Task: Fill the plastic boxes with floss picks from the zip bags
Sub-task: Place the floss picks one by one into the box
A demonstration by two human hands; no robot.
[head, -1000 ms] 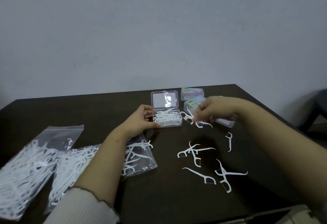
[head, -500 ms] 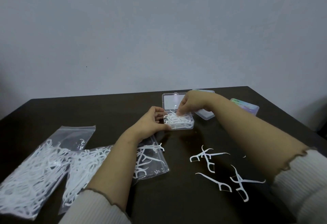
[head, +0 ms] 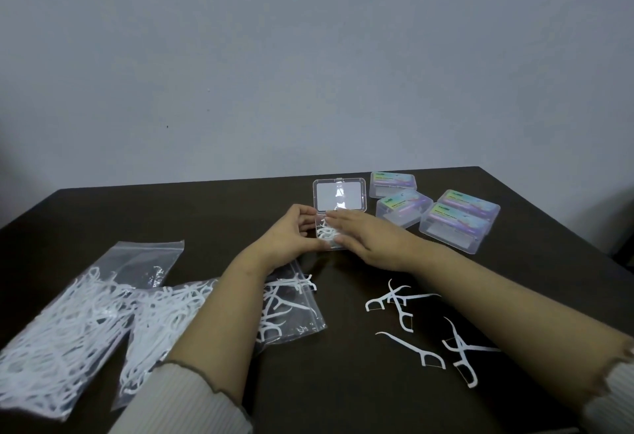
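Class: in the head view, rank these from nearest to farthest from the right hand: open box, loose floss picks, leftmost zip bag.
1. open box: under the right hand.
2. loose floss picks: nearer the camera, beside the forearm.
3. leftmost zip bag: far left.

bare table (head: 212, 214) lies open left of the left hand (head: 288, 238); four closed boxes (head: 459, 224) crowd just right of the right hand (head: 363, 238), loose floss picks (head: 404, 313) below it.
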